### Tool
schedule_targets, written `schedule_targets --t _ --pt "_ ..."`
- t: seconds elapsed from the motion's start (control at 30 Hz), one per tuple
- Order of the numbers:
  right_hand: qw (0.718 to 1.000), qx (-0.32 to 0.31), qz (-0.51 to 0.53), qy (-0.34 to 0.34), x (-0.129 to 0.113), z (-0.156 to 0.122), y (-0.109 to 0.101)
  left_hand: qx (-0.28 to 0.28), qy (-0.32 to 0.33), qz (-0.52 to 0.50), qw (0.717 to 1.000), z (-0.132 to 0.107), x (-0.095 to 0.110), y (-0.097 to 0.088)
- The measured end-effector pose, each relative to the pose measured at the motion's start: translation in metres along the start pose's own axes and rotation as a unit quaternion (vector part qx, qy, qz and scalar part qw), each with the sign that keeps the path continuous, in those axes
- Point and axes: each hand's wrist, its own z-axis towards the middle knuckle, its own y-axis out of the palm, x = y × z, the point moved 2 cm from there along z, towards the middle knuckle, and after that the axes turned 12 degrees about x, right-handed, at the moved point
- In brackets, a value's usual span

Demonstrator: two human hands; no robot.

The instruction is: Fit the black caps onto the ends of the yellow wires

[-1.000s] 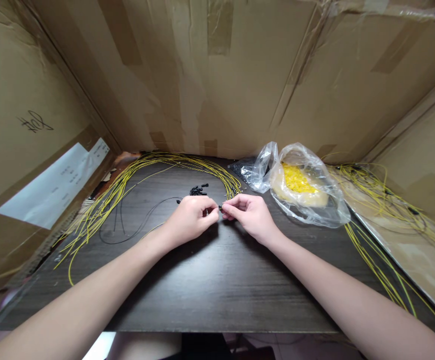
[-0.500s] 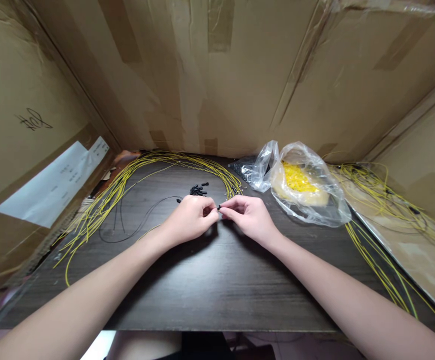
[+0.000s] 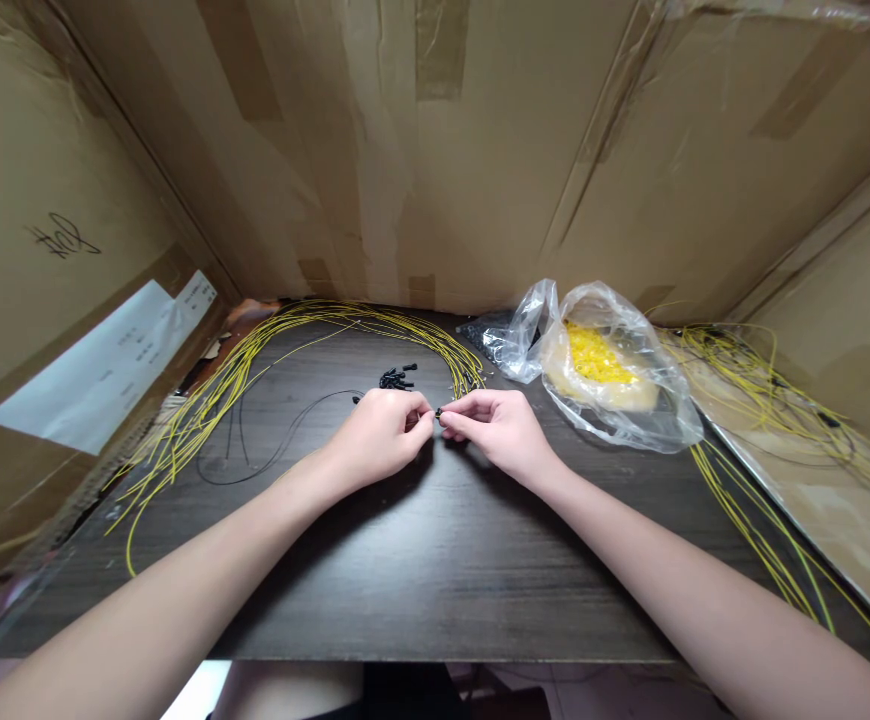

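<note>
My left hand [image 3: 384, 430] and my right hand [image 3: 501, 428] meet over the middle of the dark table, fingertips almost touching. A small black connector housing [image 3: 439, 414] shows between them, pinched by the thumb and forefinger of my right hand. The fingers of my left hand are closed in a pinch against its left side; what they hold is hidden. Just beyond lies a small pile of black connector housings [image 3: 394, 380]. Behind my hands a bundle of yellow wires [image 3: 315, 308] arcs across the table, its right ends near my right hand. A thin black wire [image 3: 285, 435] loops left of my left hand.
An open clear plastic bag with small yellow parts [image 3: 598, 355] stands at the back right, beside a bag of small dark parts [image 3: 499, 335]. More yellow wires [image 3: 761, 375] lie on cardboard at the right. Cardboard walls [image 3: 375, 150] enclose the back and sides.
Both hands stay nearly in place, with slight finger movement around the black connector housing. A short stretch of yellow wire by my left wrist no longer shows.
</note>
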Motion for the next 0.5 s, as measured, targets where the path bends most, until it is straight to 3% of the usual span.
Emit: schedule_targets --t 0.27,0.5 --pt "0.999 0.003 0.04 0.036 0.002 0.0011 0.0003 0.021 -0.053 -0.014 0.998 0.0003 0.0007 0.0005" --pt "0.999 0.003 0.036 0.032 0.003 0.0012 0.0008 0.03 -0.056 -0.03 0.998 0.0002 -0.0004 0.0019"
